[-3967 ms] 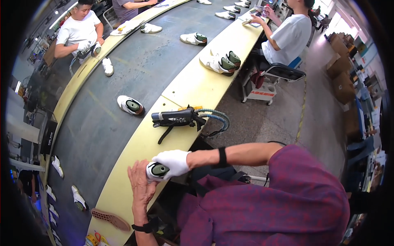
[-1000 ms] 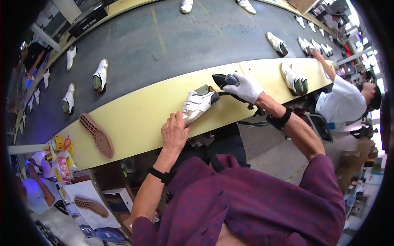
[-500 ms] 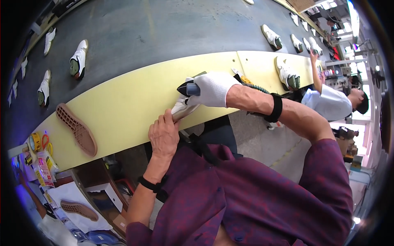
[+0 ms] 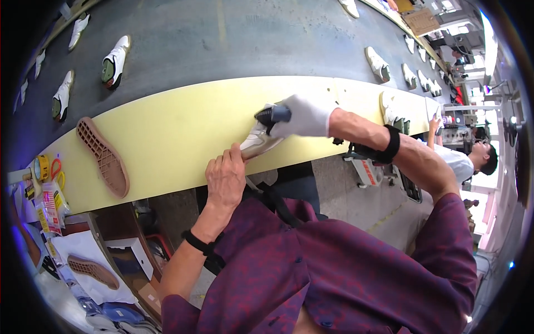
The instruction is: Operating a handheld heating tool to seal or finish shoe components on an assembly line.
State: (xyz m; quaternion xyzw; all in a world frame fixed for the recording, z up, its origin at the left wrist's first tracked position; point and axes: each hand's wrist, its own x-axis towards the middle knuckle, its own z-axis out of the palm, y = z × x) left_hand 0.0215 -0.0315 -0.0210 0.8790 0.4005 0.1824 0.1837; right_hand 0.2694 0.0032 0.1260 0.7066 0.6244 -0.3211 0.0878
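My bare left grip (image 4: 225,177) clamps the white-and-beige leather sneaker (image 4: 257,142) against the yellow desk (image 4: 167,131) edge, so it sits steady while my gloved right grip (image 4: 303,116), just above, wraps a dark handheld tool (image 4: 271,114) onto it.

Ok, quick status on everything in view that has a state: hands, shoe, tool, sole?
Left hand: bare, gripping the shoe's near end.
Right hand: in a white glove, closed on the tool.
Shoe: held at the yellow ledge edge, tilted.
Tool: dark, pressed against the shoe.
Brown sole: loose, tread up, on the ledge.
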